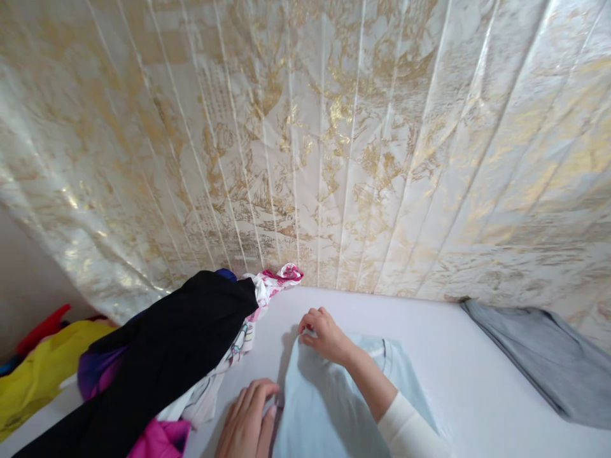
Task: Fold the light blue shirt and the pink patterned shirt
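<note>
A gold-patterned wall covering (pixel 334 127) rises behind the light blue shirt (pixel 319 407), which lies flat on a white surface (pixel 429 343). Left of the shirt sits a heap of clothes (pixel 181 343) topped by a black garment; well to its right lies a grey garment (pixel 539 362). The right hand (pixel 324 336) curls its fingers, pinching the shirt's far left corner. The left hand (pixel 245 423) rests flat at the shirt's left edge, fingers pressed together, tips touching the cloth.
</note>
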A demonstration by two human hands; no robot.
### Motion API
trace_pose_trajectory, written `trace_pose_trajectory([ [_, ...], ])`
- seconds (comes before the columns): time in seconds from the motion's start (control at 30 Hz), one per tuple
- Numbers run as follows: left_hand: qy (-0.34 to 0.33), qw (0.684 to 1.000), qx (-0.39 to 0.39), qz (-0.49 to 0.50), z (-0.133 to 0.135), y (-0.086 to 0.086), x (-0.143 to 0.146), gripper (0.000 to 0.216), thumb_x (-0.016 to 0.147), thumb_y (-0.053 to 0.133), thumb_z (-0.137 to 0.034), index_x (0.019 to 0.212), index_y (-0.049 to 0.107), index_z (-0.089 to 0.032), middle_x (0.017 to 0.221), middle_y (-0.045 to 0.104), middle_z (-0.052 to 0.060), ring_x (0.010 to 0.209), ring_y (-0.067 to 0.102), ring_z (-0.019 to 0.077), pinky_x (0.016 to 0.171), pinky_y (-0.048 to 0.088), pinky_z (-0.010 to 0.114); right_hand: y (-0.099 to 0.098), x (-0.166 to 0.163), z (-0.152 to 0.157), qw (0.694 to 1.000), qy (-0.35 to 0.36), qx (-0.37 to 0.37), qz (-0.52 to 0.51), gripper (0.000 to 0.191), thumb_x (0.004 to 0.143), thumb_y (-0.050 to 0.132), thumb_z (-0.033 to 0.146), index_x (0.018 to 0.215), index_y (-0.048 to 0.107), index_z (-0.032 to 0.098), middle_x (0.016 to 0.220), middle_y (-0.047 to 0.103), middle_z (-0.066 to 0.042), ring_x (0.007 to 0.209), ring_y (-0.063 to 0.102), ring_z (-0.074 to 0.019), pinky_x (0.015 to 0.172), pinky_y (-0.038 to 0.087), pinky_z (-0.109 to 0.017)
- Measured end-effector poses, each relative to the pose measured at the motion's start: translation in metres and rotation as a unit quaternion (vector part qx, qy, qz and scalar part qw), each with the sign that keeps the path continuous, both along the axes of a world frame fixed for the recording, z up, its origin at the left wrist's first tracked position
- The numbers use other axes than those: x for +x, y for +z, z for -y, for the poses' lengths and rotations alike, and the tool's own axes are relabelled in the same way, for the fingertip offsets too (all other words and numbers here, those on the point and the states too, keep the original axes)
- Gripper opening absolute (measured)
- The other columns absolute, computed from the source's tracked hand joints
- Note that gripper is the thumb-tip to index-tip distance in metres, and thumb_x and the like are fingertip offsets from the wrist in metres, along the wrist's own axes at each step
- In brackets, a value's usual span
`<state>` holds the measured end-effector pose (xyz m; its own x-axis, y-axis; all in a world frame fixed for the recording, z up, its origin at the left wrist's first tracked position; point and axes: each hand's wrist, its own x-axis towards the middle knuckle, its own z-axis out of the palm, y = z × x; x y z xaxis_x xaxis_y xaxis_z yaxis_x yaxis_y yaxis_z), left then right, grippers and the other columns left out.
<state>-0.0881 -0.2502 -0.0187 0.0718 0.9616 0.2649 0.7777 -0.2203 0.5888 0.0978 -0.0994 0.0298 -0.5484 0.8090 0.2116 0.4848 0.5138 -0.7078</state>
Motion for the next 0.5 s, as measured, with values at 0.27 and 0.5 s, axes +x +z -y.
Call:
trace_pose_trajectory([
  [0.27, 0.014, 0.992, -0.103, -0.077, -0.016, 0.022, 0.008, 0.021, 0.09, 0.039, -0.016, 0.095, 0.057, -0.024, 0.091, 0.064, 0.002, 0.087, 0.061, 0.021, 0.079, 0.043, 0.033, -0.015, 0.022, 0.01, 0.957, 0.051, -0.126, -0.258, 0.018, 0.082, 0.067, 0.037, 0.083, 0.059, 0.021, 0.094, 0.063, -0.003, 0.095, 0.054, -0.0195, 0.089, 0.038, -0.033],
  [0.5, -0.027, 0.972, -0.148, -0.183, -0.014, 0.042, 0.019, 0.046, 0.074, 0.038, 0.005, 0.103, 0.058, -0.023, 0.104, 0.059, 0.003, 0.103, 0.053, 0.0207, 0.084, 0.036, 0.032, -0.03, 0.03, 0.01, 0.896, 0.079, -0.218, -0.378, 0.027, 0.072, 0.075, 0.043, 0.075, 0.058, 0.022, 0.081, 0.059, -0.001, 0.083, 0.052, -0.018, 0.079, 0.038, -0.031],
])
